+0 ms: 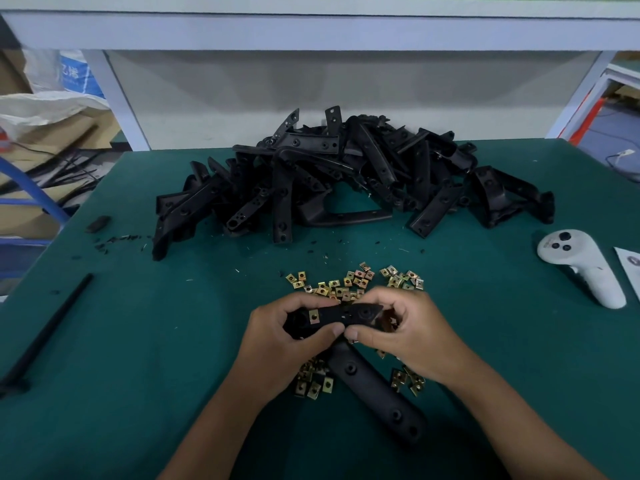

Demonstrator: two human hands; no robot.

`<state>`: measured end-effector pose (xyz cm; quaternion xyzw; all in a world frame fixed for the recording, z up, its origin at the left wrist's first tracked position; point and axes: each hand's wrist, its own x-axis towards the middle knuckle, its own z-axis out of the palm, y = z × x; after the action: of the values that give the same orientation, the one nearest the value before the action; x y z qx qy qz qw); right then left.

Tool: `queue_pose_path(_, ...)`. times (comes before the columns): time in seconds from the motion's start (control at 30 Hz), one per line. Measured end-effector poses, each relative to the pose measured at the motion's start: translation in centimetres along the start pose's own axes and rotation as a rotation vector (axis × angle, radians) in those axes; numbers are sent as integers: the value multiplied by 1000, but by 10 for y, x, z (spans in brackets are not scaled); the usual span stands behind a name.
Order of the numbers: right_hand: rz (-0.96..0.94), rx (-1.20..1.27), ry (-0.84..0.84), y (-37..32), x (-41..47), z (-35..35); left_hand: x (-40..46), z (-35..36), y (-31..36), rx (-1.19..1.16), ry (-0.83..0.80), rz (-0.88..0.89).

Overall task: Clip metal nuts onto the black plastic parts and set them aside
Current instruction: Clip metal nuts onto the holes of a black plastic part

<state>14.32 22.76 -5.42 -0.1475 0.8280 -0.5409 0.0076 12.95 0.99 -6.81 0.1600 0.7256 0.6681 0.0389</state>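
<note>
- Left hand (pixel 291 336) curled round one end of a black part (pixel 341 315), thumb on its near edge.
- Right hand (pixel 398 329) grips the other end, thumb tip touching the left thumb.
- One nut (pixel 314 316) already clipped on the part, by the left fingers.
- Part held just above the green table (pixel 138 341), its long arm slanting down toward the person.
- Loose nuts (pixel 349 284) scattered behind and beneath the hands.
- Heap of parts (pixel 346 174) at the far edge.
- White controller (pixel 581 265) to the right; black rod (pixel 48 332) to the left.

I see both forearms bare, no sleeves, no gloves on my left hand (pixel 291 336) or right hand (pixel 405 332).
</note>
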Motion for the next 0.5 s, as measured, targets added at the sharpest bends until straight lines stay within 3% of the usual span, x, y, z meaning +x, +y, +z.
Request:
queue_pose_path(0.27,65,235,-21,-2,5,-4,1,-3,2,-111,-24,-41)
queue_pose_path(0.5,76,196,-26,0,6,-5,1,-3,3,-73,-61,-34)
